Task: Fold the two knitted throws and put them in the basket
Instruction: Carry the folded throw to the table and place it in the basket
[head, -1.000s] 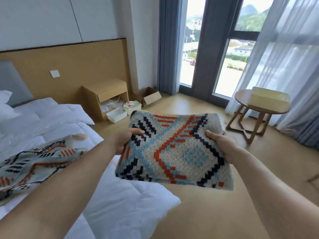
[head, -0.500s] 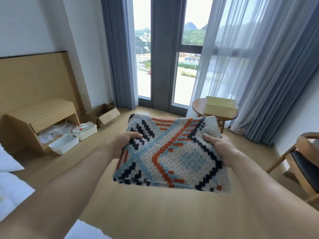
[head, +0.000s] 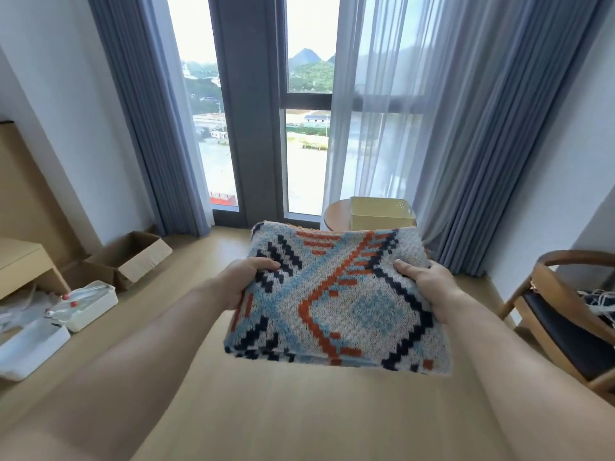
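A folded knitted throw [head: 336, 301] with a blue, orange and navy pattern hangs flat in the air in front of me. My left hand [head: 243, 281] grips its left edge, thumb on top. My right hand [head: 429, 284] grips its right edge the same way. Beyond the throw's far edge a pale yellow basket [head: 382, 212] stands on a small round wooden table [head: 336, 216] by the window. The second throw is out of view.
A wooden chair with a dark seat [head: 572, 321] stands at the right. An open cardboard box [head: 133, 257] and white plastic bins [head: 83, 304] lie on the floor at the left, beside a wooden nightstand [head: 23, 264]. Long curtains [head: 492, 134] hang behind the table.
The view has swung right, away from the bed and the second throw. The basket and table now sit straight ahead and closer. Both hands keep the same hold on the throw.
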Tool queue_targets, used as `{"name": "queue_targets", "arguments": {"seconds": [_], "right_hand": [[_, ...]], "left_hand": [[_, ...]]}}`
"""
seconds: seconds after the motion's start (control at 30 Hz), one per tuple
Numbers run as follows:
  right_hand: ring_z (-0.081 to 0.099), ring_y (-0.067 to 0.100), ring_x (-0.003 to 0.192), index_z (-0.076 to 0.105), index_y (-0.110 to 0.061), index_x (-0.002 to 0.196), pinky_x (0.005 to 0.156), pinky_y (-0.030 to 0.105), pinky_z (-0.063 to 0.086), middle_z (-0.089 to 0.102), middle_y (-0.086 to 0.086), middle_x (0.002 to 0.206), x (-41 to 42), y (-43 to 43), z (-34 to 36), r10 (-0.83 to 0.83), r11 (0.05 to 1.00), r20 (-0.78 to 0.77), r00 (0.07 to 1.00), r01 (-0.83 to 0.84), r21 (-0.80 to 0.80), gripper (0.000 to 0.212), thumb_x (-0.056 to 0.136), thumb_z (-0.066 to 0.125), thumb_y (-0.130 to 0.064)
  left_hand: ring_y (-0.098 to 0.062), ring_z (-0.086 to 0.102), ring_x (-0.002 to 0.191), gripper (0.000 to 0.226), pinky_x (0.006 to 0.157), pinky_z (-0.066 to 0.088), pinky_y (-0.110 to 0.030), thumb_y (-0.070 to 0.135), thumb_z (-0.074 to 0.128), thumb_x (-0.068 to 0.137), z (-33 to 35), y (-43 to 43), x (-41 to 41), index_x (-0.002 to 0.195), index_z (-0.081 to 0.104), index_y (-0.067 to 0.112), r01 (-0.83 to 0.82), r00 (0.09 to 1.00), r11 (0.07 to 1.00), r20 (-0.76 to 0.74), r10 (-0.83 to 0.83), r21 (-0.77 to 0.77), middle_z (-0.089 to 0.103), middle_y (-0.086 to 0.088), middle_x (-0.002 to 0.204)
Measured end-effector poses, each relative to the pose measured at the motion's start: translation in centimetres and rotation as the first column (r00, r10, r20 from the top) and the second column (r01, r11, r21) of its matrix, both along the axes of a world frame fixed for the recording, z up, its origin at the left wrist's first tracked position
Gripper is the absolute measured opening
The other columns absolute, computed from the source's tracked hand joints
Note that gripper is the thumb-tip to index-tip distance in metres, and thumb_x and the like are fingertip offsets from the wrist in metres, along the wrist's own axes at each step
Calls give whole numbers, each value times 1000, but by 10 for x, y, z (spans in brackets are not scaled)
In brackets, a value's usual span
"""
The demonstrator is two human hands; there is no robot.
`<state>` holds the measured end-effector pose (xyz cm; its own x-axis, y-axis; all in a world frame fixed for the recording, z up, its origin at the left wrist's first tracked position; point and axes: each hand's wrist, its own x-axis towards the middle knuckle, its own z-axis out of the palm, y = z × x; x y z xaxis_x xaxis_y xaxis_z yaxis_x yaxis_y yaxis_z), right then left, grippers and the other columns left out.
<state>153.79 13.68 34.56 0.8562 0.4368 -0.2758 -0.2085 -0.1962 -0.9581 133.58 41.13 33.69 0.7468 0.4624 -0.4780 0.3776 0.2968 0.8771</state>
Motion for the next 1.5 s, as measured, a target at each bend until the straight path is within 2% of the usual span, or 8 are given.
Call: {"name": "queue_targets", "arguments": {"seconds": [0.2,0.4,0.53,0.63,0.87,1.03,1.2,1.5], "right_hand": [[61,37,115,37,-17,145,101,61,46,62,13,129,137,7,-15,2,999,21,1000,-2,37,141,24,92,-62],[70,36,96,52,-13,121,90,55,55,71,14,106,209,31,11,-23,1000,27,999,23,17,61,74,84,-34],[71,35,91,54,-19,95,87,53,57,72,16,102,267,59,4,-38,999,26,999,38,-1,33,78,82,-28],[71,35,90,52,-23,91,85,53,58,72,16,103,311,88,-4,-51,999,25,998,52,-15,34,77,83,-28],[74,32,81,53,-10,126,74,48,61,72,14,100,411,160,-2,-153,987,59,986,155,-33,62,76,84,-29],[72,30,82,56,-9,124,74,44,61,72,12,99,475,197,-5,-195,979,84,977,199,-43,57,77,83,-29],[71,31,88,57,-11,123,84,51,58,72,11,103,544,224,-24,-203,975,69,977,208,-72,59,76,84,-32],[67,33,100,52,-13,131,93,54,54,69,10,113,695,280,-61,-126,988,29,992,128,-90,72,73,84,-39]], "left_hand": [[-32,68,76,52,79,58,-46,28,74,77,4,13,116,118,51,5,15,1000,1000,-7,-15,6,70,-18,96],[-32,69,75,52,75,58,-44,27,75,78,4,33,211,118,52,5,-8,1000,1000,0,8,7,70,-17,97],[-30,68,70,46,71,58,-42,24,73,80,-2,61,271,116,52,4,-15,1000,1000,9,15,8,71,-16,92],[-29,69,69,50,69,58,-40,25,73,80,-10,91,318,119,51,3,11,1000,1000,8,-11,-1,71,-15,89],[-30,71,74,49,77,58,-45,24,74,80,-4,172,432,119,54,3,53,998,999,37,-53,3,72,-16,96],[-31,70,74,41,81,58,-47,22,74,81,-3,213,503,112,56,4,52,998,998,33,-53,21,72,-16,93],[-29,69,68,38,69,59,-42,20,73,82,-18,241,575,110,56,3,55,999,999,3,-55,0,72,-15,88],[-33,70,77,44,78,59,-47,23,75,80,-48,282,708,114,56,3,-26,997,1000,-69,27,7,73,-19,100]]}}
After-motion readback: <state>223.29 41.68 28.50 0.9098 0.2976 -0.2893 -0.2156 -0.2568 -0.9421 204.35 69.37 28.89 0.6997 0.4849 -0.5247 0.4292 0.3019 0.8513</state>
